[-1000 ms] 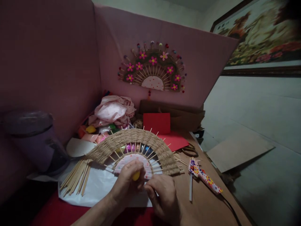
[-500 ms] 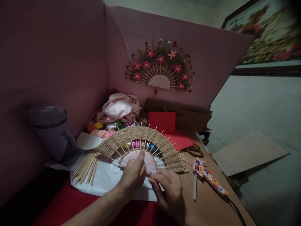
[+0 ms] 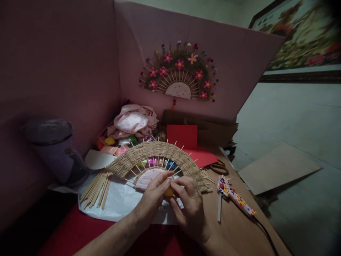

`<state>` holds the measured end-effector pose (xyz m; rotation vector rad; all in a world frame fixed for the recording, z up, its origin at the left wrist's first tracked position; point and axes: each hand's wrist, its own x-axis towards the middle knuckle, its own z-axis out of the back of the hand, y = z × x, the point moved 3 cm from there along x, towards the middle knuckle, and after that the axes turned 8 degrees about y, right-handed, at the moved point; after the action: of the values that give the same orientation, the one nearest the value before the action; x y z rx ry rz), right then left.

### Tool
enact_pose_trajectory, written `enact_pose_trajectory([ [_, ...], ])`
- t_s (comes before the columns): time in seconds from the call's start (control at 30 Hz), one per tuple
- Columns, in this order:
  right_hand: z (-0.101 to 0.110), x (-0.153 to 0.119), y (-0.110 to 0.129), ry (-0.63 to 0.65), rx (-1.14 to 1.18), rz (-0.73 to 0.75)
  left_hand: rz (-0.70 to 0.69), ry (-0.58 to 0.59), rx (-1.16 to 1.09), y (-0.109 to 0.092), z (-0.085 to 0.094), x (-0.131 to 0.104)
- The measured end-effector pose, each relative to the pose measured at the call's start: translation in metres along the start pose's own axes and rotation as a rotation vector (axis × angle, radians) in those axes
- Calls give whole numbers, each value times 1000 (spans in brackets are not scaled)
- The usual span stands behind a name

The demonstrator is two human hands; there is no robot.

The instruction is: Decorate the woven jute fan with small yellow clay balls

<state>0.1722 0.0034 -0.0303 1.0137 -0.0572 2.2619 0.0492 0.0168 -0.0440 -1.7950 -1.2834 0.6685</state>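
Observation:
In front of the woven fan (image 3: 157,151), my left hand (image 3: 150,199) and my right hand (image 3: 190,204) meet fingertip to fingertip. Between them shows a small yellow piece (image 3: 168,192), held by the fingers of both hands; its kind I cannot make out. The fan has a twine-woven arch on thin wooden sticks. Its half-round centre (image 3: 147,179) is covered in pink-white fabric, and my fingers hide the right part of it. Under the fan lies a white plastic sheet (image 3: 119,209).
A flower-patterned glue gun (image 3: 236,197) with a cord lies at the right, near scissors (image 3: 220,168). Loose sticks (image 3: 97,188) and a purple tumbler (image 3: 60,156) are at the left. Behind are red card (image 3: 182,136), bunched fabric (image 3: 133,121) and a decorated fan (image 3: 179,73) on the pink panel.
The yellow piece now shows between my fingers. My left hand has turned, its thumb no longer upright, and my right hand has risen closer to it. The view has shifted slightly.

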Motion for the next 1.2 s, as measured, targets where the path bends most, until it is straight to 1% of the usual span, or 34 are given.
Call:
enact_pose_trajectory([
  [0.13, 1, 0, 0, -49, 25, 4, 14, 63, 50, -2, 0, 2],
  [0.2, 1, 0, 0, -59, 26, -3, 8, 74, 60, -2, 2, 4],
  [0.3, -1, 0, -2, -59, 46, -8, -21, 33, 38, -1, 6, 5],
  [0.4, -2, -1, -5, -62, 93, -3, -18, 3, 43, -1, 7, 6],
  [0.53, 0, 2, -7, -65, 108, -21, -9, 31, 135, -2, 5, 5],
  [0.67, 1, 4, -7, -64, 90, -28, -50, 2, 93, -5, 7, 5],
  [0.73, 2, 4, -8, -58, 103, -50, -42, -4, 79, -5, 7, 5],
  [0.87, 2, 4, -9, -52, 117, -64, -3, -16, 145, -6, 5, 5],
  [0.97, 2, 4, -8, -66, 123, -55, -2, -6, 184, -6, 4, 5],
  [1.1, 2, 3, -7, -75, 153, -59, -43, -21, 159, -7, 6, 6],
  [1.2, 1, 3, -8, -74, 176, -74, -43, -15, 143, -6, 9, 7],
])
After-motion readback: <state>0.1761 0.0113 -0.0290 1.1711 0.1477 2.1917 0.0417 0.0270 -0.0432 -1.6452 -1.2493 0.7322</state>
